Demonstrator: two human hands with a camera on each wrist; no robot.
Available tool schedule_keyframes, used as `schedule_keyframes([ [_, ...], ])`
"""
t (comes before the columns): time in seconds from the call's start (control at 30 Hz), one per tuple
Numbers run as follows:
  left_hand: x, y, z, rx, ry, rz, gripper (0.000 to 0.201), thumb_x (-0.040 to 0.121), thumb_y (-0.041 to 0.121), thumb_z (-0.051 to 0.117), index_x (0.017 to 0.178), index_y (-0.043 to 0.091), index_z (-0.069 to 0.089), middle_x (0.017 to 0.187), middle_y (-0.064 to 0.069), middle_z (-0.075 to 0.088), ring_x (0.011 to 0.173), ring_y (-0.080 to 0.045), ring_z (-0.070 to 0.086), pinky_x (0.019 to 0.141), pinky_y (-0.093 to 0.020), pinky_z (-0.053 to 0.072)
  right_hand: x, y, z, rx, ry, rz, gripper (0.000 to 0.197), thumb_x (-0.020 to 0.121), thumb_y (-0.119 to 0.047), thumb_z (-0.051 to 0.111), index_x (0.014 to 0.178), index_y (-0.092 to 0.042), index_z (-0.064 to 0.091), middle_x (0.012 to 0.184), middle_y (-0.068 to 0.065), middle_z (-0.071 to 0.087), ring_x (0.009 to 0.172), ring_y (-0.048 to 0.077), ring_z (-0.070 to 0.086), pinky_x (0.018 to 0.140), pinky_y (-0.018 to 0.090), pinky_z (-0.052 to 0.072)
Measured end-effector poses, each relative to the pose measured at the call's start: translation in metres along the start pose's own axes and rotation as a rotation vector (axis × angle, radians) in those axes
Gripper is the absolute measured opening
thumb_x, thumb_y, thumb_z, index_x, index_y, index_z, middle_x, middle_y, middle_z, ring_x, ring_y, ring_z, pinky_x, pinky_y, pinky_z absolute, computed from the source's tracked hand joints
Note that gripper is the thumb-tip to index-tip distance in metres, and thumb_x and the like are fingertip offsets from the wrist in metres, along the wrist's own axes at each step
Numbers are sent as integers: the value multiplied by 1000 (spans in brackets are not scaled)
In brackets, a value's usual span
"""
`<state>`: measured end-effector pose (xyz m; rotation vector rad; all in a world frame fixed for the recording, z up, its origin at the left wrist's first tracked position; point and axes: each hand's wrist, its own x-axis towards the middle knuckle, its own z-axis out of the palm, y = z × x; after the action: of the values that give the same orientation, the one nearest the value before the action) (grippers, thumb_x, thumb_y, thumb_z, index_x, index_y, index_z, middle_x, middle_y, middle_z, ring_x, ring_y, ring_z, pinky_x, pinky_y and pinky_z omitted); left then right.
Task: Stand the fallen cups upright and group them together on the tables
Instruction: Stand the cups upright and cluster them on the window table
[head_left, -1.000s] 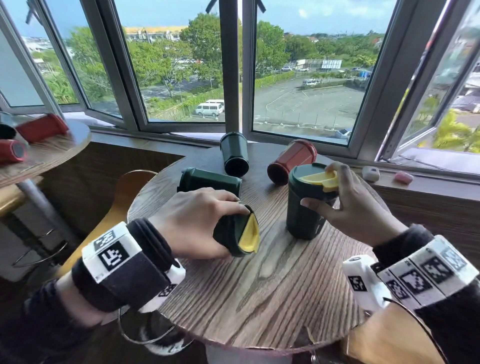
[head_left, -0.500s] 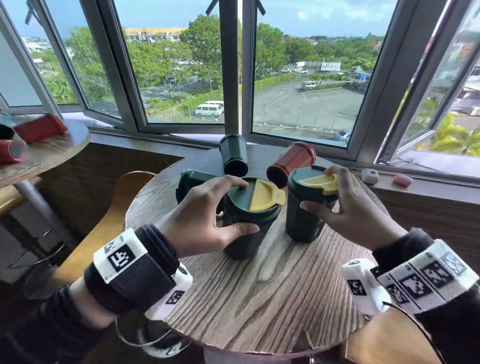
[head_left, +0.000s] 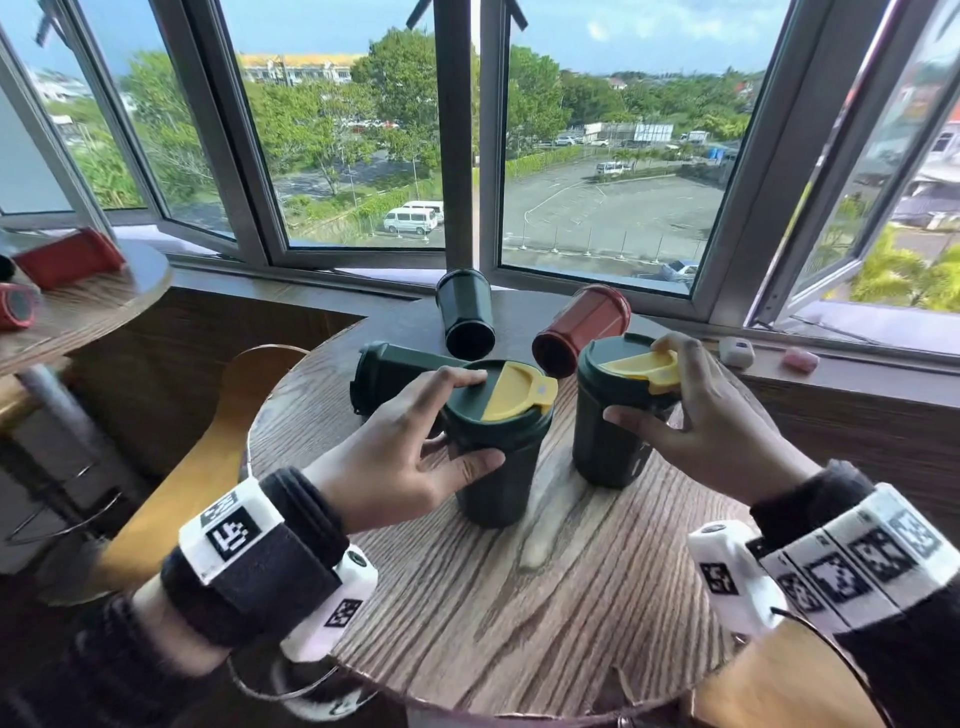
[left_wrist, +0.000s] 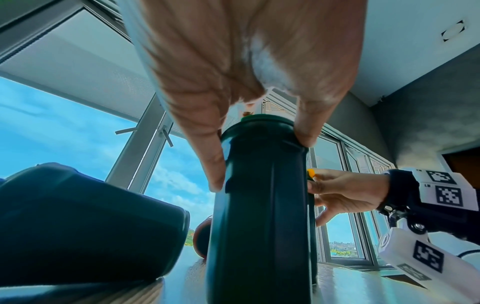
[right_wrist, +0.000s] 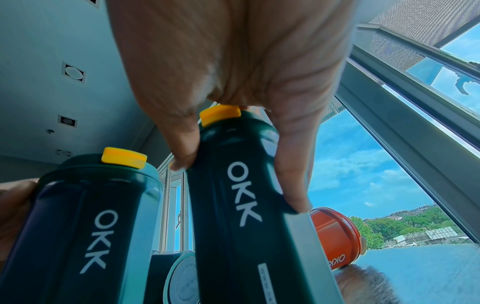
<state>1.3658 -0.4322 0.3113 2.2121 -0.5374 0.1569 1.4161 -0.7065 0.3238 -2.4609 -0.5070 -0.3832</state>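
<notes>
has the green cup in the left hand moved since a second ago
Yes. The left hand tipped the green cup from lying down to upright, beside the standing cup on the table.

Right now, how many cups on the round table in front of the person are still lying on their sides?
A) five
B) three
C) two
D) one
B: two dark green cups and one red cup lie on their sides, while the two yellow-lidded cups stand upright.
</notes>
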Motion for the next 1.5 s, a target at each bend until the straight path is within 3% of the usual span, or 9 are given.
schedule_keyframes([
  [0.13, 2, 5, -12, 11, -11, -12, 67, 71, 62, 60, 129, 36, 42, 132, 14, 49, 121, -2, 50, 94, -30, 52, 1, 0, 1, -8, 10, 8, 72, 76, -36, 71, 131, -5, 34, 109, 3, 40, 94, 14, 39, 64, -15, 16],
  [0.3, 18, 8, -45, 172, 143, -16, 69, 78, 73, 35, 124, 25, 53, 120, 14, 55, 111, 10, 50, 90, -9, 43, 1, 0, 1, -1, 5, 9, 72, 76, -34, 71, 130, -5, 34, 109, 5, 41, 94, 15, 40, 66, -10, 22],
  [0.4, 35, -7, -57, 303, 221, -182, 53, 89, 57, 47, 127, 20, 51, 127, 5, 53, 111, -3, 48, 95, -24, 40, 1, 1, 2, -5, -4, 12, 74, 75, -35, 71, 131, -6, 33, 109, 4, 41, 94, 15, 40, 66, 2, 25],
  [0.53, 56, -37, -61, 404, 132, -445, 63, 86, 50, 57, 136, 16, 40, 140, -10, 43, 127, -23, 43, 102, -32, 33, 1, 1, 3, 3, -1, 14, 74, 74, -37, 70, 130, -7, 34, 108, 4, 42, 92, 16, 41, 66, 6, 24],
  [0.7, 68, -67, -60, 501, 28, -542, 85, 71, 71, 59, 140, 27, 36, 145, -7, 40, 130, -25, 41, 108, -36, 34, 2, 2, 4, 10, 7, -1, 81, 65, -49, 62, 129, -7, 35, 107, 6, 45, 89, 17, 44, 64, 10, 27],
  [0.8, 69, -78, -57, 557, -20, -577, 101, 58, 87, 49, 139, 29, 37, 143, -4, 45, 129, -24, 44, 109, -38, 35, 2, 2, 4, 19, 9, 2, 80, 65, -48, 62, 128, -8, 35, 108, 5, 44, 89, 17, 43, 67, -2, 30],
  [1.03, 63, -67, -55, 502, 80, -504, 80, 71, 57, 70, 137, 19, 44, 126, -10, 60, 114, -27, 56, 100, -32, 42, 1, 2, 4, 5, 27, -7, 79, 66, -46, 63, 129, -6, 36, 107, 4, 43, 90, 16, 42, 64, 2, 27],
  [1.23, 59, -45, -62, 665, 164, -328, 82, 68, 46, 78, 139, 26, 43, 121, -9, 65, 108, -27, 62, 92, -34, 47, 1, 2, 3, 1, 12, 4, 73, 73, -35, 71, 129, -5, 35, 107, 4, 41, 89, 16, 42, 68, -10, 27],
  [1.5, 60, -30, -52, 934, 50, -127, 86, 69, 40, 78, 141, 47, 30, 154, -1, 28, 133, -23, 43, 100, -38, 44, 1, 2, 3, -10, 7, 3, 75, 74, -36, 71, 131, -5, 33, 108, 2, 41, 92, 15, 41, 66, -7, 27],
])
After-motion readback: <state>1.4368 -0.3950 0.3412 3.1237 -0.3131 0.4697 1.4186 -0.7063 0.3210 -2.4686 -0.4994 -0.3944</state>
